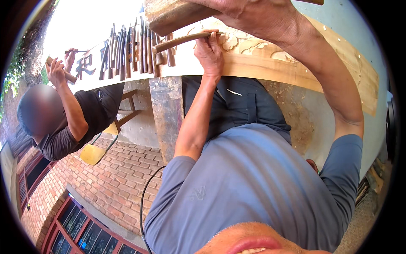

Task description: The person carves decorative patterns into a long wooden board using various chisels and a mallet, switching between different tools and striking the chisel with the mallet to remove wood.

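As shown in head view: gripping wooden-handled tool (182, 41) snugly in closed left hand (209, 53), above wood panel (262, 62) lying before lap; clasping wooden mallet (175, 17) in right hand (241, 10), cropped by top edge. Apparently partway along: already carved into raised relief across panel's far part, smooth and uncut along near border. Flanked at left by row of slender tools (134, 46).

My pale tabletop (186, 68) carries a row of wooden-handled tools (133, 46) toward its near edge; rightward, a carved panel (270, 62).
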The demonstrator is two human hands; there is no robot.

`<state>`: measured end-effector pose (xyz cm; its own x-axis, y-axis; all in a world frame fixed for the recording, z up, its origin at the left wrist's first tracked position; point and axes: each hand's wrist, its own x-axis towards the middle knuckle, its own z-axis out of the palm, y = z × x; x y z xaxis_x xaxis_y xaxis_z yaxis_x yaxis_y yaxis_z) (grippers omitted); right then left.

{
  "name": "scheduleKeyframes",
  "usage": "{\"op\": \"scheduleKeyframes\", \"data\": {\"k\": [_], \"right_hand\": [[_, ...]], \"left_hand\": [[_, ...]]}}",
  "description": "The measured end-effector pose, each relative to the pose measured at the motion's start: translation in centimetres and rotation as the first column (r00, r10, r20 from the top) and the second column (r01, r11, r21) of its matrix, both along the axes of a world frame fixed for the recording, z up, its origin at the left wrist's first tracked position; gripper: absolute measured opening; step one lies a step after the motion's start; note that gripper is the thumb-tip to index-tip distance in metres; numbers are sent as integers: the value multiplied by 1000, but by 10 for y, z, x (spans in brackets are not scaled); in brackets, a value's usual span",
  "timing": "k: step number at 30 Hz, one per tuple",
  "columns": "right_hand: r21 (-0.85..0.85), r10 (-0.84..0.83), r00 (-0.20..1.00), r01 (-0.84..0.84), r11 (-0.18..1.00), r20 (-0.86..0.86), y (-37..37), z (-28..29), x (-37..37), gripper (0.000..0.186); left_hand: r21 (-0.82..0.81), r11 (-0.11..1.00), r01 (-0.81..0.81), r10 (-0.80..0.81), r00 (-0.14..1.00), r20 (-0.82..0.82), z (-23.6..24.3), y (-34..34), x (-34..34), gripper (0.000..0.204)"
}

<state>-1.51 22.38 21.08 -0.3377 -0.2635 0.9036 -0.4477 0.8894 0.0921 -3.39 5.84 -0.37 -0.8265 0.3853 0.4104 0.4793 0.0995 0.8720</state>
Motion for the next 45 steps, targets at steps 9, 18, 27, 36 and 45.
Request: {"op": "scheduleKeyframes", "data": {"k": [9, 18, 27, 36, 45], "right_hand": [[128, -200, 978, 191, 973, 61, 0, -8, 7, 32], [151, -221, 970, 204, 967, 102, -20, 21, 25, 35], [285, -371, 922, 329, 900, 109, -23, 9, 60, 35], [239, -484, 851, 436, 868, 205, -25, -10, 72, 42], [-69, -385, 877, 419, 905, 286, -10, -9, 92, 60]], "left_hand": [[16, 1000, 12, -10, 997, -76, -19, -2, -4, 10], [-109, 994, -8, -18, 974, -228, -9, -2, 1, 6], [-161, 986, -37, -29, 922, -387, -12, 0, -2, 13], [-157, 986, -48, -11, 935, -355, -12, 4, -2, 11], [107, 987, -116, 94, 977, 191, -11, -4, -9, 11]]}}
